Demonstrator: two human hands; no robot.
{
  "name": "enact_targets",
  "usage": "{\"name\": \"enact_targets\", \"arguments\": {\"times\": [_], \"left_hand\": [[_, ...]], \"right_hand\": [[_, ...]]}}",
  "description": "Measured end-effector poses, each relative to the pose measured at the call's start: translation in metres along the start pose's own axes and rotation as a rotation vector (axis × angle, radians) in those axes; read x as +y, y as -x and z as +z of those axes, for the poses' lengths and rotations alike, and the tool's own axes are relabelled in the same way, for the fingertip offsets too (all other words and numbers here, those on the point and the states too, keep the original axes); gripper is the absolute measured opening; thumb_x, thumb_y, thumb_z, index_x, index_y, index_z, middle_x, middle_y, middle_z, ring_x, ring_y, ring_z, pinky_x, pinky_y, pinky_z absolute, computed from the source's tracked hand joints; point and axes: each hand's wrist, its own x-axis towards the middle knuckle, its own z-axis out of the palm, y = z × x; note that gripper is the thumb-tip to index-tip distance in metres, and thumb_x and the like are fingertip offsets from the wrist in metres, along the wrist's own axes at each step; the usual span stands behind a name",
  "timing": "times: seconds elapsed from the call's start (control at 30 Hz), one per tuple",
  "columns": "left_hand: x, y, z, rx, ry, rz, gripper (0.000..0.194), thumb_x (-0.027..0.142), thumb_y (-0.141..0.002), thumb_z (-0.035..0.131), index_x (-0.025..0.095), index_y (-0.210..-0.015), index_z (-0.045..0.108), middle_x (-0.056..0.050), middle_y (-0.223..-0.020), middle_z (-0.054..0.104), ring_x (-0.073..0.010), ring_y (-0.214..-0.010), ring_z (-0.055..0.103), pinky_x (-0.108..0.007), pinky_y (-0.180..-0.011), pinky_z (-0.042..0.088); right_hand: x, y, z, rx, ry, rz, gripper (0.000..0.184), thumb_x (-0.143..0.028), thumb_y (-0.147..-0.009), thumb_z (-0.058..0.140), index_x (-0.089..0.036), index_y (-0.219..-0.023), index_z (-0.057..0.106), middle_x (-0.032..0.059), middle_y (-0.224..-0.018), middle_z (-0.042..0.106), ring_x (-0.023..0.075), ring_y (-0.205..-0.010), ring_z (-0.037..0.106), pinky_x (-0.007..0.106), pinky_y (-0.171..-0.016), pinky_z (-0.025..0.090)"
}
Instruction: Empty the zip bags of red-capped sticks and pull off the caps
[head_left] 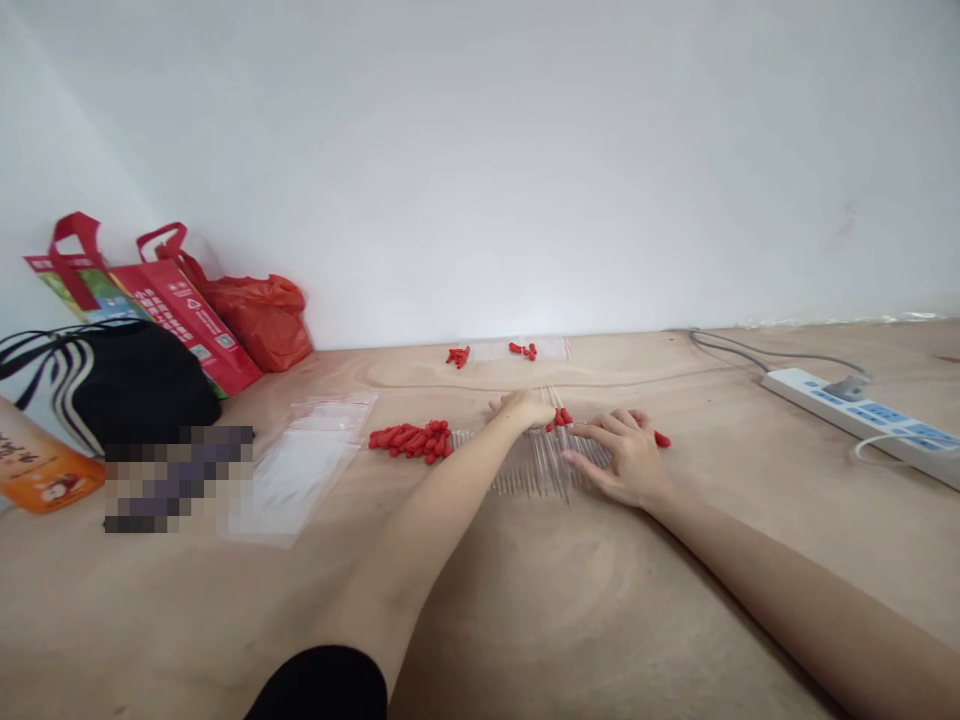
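Observation:
A row of thin clear dropper tubes [525,468] lies side by side on the wooden table, with a pile of red rubber bulbs [409,440] at its left end. My left hand [519,408] reaches over the tubes, palm down; its fingertips are mostly hidden. Right beside it are a few red bulbs [561,418], and a few tubes stick out past the hand. My right hand [626,458] rests at the row's right end, open, thumb and fingers apart and touching the tubes. Another red bulb [662,439] shows just beyond its knuckles.
Clear zip bags [304,465] lie left of the bulbs. By the wall, a clear bag [484,350] has small red bulbs on it. Red bags [259,320], a black bag [142,385] and an orange pouch [45,465] stand left; a power strip [862,410] lies right.

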Motion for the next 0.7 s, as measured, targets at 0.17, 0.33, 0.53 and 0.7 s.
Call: {"name": "enact_targets", "arguments": {"times": [0.17, 0.33, 0.53, 0.7], "left_hand": [[-0.011, -0.006, -0.009, 0.039, 0.04, -0.028, 0.025, 0.032, -0.06, 0.06, 0.015, -0.078, 0.066, -0.014, -0.089, 0.067, -0.032, -0.091, 0.059, -0.04, -0.075, 0.041], [-0.047, 0.023, -0.028, 0.163, 0.095, 0.085, 0.023, 0.029, -0.079, 0.043, 0.015, -0.086, 0.059, -0.012, -0.085, 0.066, -0.0255, -0.081, 0.061, -0.035, -0.067, 0.043], [-0.102, 0.073, -0.026, 0.282, 0.166, 0.254, 0.016, 0.025, -0.086, 0.038, 0.017, -0.09, 0.051, -0.005, -0.084, 0.063, -0.0181, -0.076, 0.06, -0.03, -0.067, 0.045], [-0.128, 0.089, -0.01, 0.541, 0.287, 0.54, 0.01, 0.02, -0.084, 0.043, 0.017, -0.087, 0.052, -0.005, -0.082, 0.061, -0.0172, -0.078, 0.059, -0.03, -0.07, 0.048]], "right_hand": [[-0.001, 0.003, -0.001, -0.17, -0.04, -0.232, 0.088, -0.077, -0.057, 0.047, -0.023, -0.126, 0.042, 0.0134, -0.121, 0.046, 0.0302, -0.108, 0.039, 0.053, -0.092, 0.021], [0.001, 0.004, 0.005, -0.223, -0.033, -0.237, 0.092, -0.078, -0.057, 0.045, -0.021, -0.129, 0.037, 0.0143, -0.124, 0.043, 0.0312, -0.114, 0.034, 0.058, -0.097, 0.012], [0.005, 0.003, 0.008, -0.215, -0.012, -0.198, 0.078, -0.072, -0.067, 0.043, -0.024, -0.128, 0.036, 0.0118, -0.123, 0.046, 0.0287, -0.114, 0.036, 0.056, -0.098, 0.014], [0.001, 0.002, 0.009, -0.18, -0.01, -0.16, 0.078, -0.071, -0.068, 0.041, -0.023, -0.129, 0.035, 0.0113, -0.121, 0.048, 0.0286, -0.111, 0.039, 0.054, -0.097, 0.015]]}}
